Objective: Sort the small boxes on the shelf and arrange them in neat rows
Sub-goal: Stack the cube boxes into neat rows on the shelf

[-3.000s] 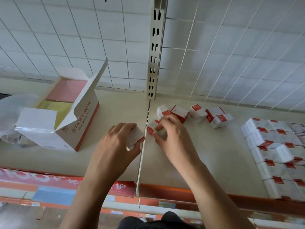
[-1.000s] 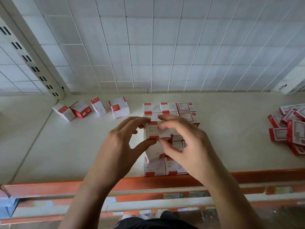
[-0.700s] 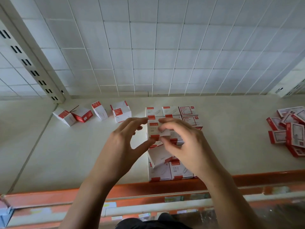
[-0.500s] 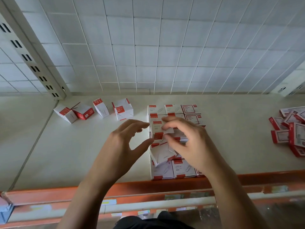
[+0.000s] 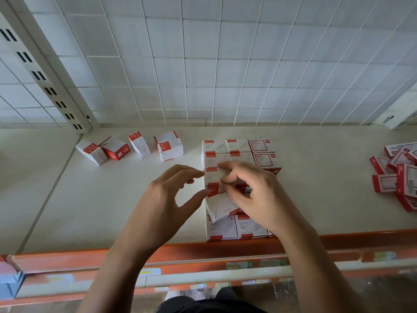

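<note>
1. Head view: the right hand (image 5: 250, 195) pinches a small box (image 5: 212, 178) at centre frame, in the left column of the block of boxes (image 5: 248, 229).
2. Just left of it the left hand (image 5: 167, 199) hovers, fingers spread, holding nothing.
3. Its long axis runs up-frame, logo end uppermost; a crooked box (image 5: 222, 207) lies just below.

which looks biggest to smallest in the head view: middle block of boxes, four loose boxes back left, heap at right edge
1. Neat middle block of white-and-red cardboard boxes.
2-3. Row of four loose white-and-red boxes and red-edged box heap: look alike; the heap is cut off by the frame.
</note>
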`<state>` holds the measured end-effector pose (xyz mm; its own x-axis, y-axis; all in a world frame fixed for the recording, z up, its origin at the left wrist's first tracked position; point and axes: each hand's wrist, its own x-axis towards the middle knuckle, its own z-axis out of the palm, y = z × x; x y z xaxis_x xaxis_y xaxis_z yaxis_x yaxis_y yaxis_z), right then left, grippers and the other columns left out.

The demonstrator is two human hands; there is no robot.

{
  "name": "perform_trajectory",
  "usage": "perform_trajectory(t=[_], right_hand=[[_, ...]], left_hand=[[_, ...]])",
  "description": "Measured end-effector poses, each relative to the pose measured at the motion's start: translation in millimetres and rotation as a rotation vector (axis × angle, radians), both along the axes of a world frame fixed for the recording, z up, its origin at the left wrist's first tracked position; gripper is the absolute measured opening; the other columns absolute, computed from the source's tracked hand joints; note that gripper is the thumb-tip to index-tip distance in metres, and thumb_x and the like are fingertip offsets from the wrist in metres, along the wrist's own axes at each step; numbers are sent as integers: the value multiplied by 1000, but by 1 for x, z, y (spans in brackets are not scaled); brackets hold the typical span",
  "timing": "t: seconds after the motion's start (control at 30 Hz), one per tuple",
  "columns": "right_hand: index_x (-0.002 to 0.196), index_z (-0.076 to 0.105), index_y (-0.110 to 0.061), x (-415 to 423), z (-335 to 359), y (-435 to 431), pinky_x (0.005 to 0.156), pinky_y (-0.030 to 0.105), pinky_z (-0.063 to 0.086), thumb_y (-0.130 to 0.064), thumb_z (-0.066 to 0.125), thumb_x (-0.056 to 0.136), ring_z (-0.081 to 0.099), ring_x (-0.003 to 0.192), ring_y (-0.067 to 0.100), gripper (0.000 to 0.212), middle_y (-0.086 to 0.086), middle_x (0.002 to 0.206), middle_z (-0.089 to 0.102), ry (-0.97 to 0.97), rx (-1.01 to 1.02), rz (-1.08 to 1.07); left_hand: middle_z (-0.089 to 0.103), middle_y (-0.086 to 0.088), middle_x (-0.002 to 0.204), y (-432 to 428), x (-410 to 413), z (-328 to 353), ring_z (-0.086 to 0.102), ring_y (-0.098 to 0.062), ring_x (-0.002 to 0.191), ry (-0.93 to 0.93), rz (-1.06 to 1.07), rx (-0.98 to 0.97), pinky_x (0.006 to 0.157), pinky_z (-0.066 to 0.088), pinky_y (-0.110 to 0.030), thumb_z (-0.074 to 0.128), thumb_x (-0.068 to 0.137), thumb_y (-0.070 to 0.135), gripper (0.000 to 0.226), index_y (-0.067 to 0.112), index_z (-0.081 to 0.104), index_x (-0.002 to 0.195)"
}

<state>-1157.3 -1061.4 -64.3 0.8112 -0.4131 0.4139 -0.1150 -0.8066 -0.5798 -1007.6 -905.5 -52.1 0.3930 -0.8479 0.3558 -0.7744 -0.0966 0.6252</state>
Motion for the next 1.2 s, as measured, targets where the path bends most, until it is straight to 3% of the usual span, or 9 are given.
perform_trajectory(t=[0.2, 0.37, 0.5, 0.63, 0.73, 0.87, 1.0, 1.07, 1.2], right_hand=[[99, 71, -9, -4, -1, 0, 109, 31, 43, -21, 60, 91, 51, 130, 10, 18, -1, 125, 65, -22, -7, -25], [102, 70, -5, -14, 1, 3, 105, 28, 45, -12, 62, 92, 56, 123, 9, 15, 0, 119, 67, -112, -25, -56], [103, 71, -5, -22, -2, 10, 101, 24, 47, -13, 61, 93, 58, 119, 8, 16, 1, 116, 67, -130, -28, -54], [102, 71, -4, -27, -6, 16, 100, 24, 47, -13, 60, 94, 59, 117, 10, 16, 2, 113, 67, -137, -42, -51], [102, 71, -3, -31, -11, 22, 96, 26, 51, -15, 60, 94, 61, 112, 14, 18, 3, 111, 68, -139, -47, -38], [107, 70, -5, -36, -13, 25, 98, 28, 50, -21, 65, 91, 60, 115, 14, 23, 3, 115, 66, -101, -40, -2], [125, 60, -13, -40, -9, 31, 104, 24, 45, -27, 71, 86, 53, 126, 8, 42, -2, 130, 60, -58, 11, 54], [130, 56, -15, -41, -6, 36, 103, 22, 46, -27, 68, 88, 52, 126, 3, 45, -8, 130, 58, -98, 46, 40], [135, 51, -22, -43, 0, 45, 93, 24, 54, -33, 64, 91, 60, 119, 4, 47, -11, 129, 62, -110, 300, -31]], left_hand=[[62, 11, 108, 4, -8, 0, 57, 0, 90, -36, -67, 35, 77, 47, -12, 65, 83, 46, 36, 21, 67, 109], [58, 5, 118, 5, -15, -5, 57, -11, 102, -138, -98, 107, 75, 56, -22, 60, 79, 56, 51, 20, 63, 116], [57, 2, 112, 4, -20, -6, 58, -15, 98, -162, -98, 105, 72, 55, -24, 51, 80, 60, 56, 18, 67, 113], [60, 1, 112, 5, -19, -10, 61, -16, 94, -183, -121, 94, 71, 55, -27, 58, 81, 51, 49, 16, 69, 114], [65, 4, 115, 7, -18, -11, 64, -14, 100, -130, -121, 79, 77, 58, -34, 68, 85, 43, 39, 18, 69, 115], [68, 6, 111, 9, -18, -9, 66, -9, 95, -50, -130, 16, 78, 56, -28, 77, 81, 32, 32, 16, 72, 108], [71, 14, 97, 15, -22, 6, 66, -10, 86, 251, -94, -7, 73, 49, -14, 76, 79, 34, 26, 21, 72, 102], [72, 12, 93, 17, -25, 11, 68, -12, 88, 398, -97, 5, 75, 53, -19, 71, 83, 36, 23, 25, 71, 103], [69, 17, 104, 15, -25, 15, 66, -14, 95, 419, -158, -59, 77, 52, -23, 70, 84, 42, 37, 28, 62, 117]])
